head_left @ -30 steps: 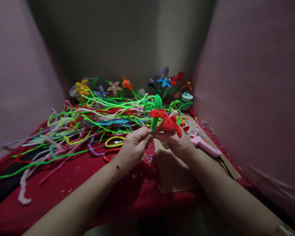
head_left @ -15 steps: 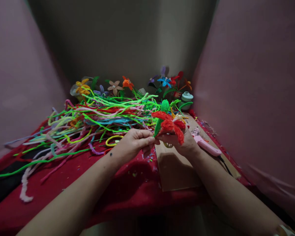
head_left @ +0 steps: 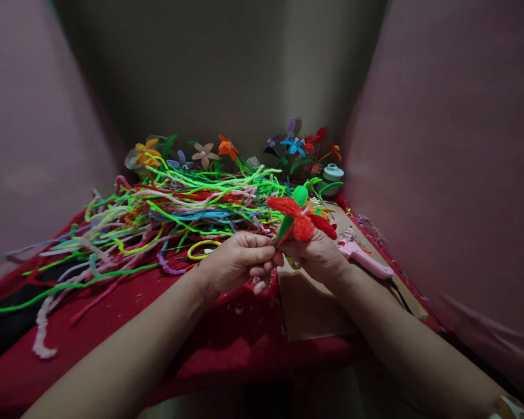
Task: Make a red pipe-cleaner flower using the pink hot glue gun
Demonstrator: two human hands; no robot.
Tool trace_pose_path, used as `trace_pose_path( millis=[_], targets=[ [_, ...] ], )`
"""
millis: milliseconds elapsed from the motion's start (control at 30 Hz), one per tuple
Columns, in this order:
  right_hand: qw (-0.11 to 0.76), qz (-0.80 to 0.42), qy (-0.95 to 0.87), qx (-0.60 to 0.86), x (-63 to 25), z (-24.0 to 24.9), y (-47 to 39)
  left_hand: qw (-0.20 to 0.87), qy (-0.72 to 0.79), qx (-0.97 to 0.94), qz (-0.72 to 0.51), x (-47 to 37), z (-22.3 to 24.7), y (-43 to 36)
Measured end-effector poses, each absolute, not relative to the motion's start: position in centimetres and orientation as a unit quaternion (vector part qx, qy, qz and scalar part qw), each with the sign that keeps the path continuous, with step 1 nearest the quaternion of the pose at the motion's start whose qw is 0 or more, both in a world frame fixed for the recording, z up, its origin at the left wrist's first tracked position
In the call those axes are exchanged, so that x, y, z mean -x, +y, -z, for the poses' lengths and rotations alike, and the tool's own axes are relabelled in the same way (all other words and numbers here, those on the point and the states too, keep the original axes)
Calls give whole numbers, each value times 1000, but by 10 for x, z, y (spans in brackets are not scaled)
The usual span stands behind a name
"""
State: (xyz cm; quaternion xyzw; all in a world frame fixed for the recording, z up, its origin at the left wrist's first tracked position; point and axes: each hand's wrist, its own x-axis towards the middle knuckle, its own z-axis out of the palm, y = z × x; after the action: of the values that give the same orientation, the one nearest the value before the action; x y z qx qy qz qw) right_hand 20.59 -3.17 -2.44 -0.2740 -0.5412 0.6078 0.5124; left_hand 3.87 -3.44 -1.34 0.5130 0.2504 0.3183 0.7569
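A red cloth (head_left: 227, 343) spreads before a dark wall (head_left: 192, 70). Centre: one red flower (head_left: 303, 227), one green leaf (head_left: 300, 195); fingers of the left hand (head_left: 243, 257) pinch its base, those of the right hand (head_left: 319, 254) close there too, partly hidden. Centre-right: one glue gun (head_left: 369, 262), one board (head_left: 317, 323). Centre-left: one yellow handle (head_left: 189, 251), partly covered.

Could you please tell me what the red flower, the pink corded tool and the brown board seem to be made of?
Red flower: probably chenille stems, matte, judging by the fluffy petals. Pink corded tool: likely smooth plastic, mostly, given its even colour and soft sheen. Brown board: perhaps cardboard or thin wood, flat and dull.
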Motion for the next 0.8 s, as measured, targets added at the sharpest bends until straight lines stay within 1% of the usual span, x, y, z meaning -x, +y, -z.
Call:
trace_pose_path(
  millis=[100,200,267,367,400,433,467,500,600,667,800],
  targets=[
    [527,-619,-524,254,-202,27,-31,721,268,-538,-344,-41,14,-33],
    [568,-598,-500,264,-199,31,-28,651,306,-570,-398,-46,16,-34],
    [595,-575,-487,281,-195,33,-27,563,354,-588,-460,-50,18,-35],
    [618,-579,-460,268,-189,33,-28,380,413,-641,-525,-55,22,-39],
    [626,-582,-448,261,-187,32,-29,336,419,-656,-530,-56,23,-40],
    [632,-585,-437,259,-185,31,-30,318,422,-662,-532,-57,22,-40],
    [635,-588,-427,261,-185,31,-31,331,423,-655,-532,-57,22,-40],
    [632,-594,-420,265,-184,31,-32,371,421,-636,-529,-57,20,-40],
    [607,-627,-406,272,-185,31,-31,560,386,-548,-487,-54,17,-36],
    [592,-646,-397,273,-187,30,-30,655,354,-493,-450,-51,16,-32],
    [564,-671,-399,269,-190,28,-28,739,304,-441,-407,-45,18,-26]
  ],
)
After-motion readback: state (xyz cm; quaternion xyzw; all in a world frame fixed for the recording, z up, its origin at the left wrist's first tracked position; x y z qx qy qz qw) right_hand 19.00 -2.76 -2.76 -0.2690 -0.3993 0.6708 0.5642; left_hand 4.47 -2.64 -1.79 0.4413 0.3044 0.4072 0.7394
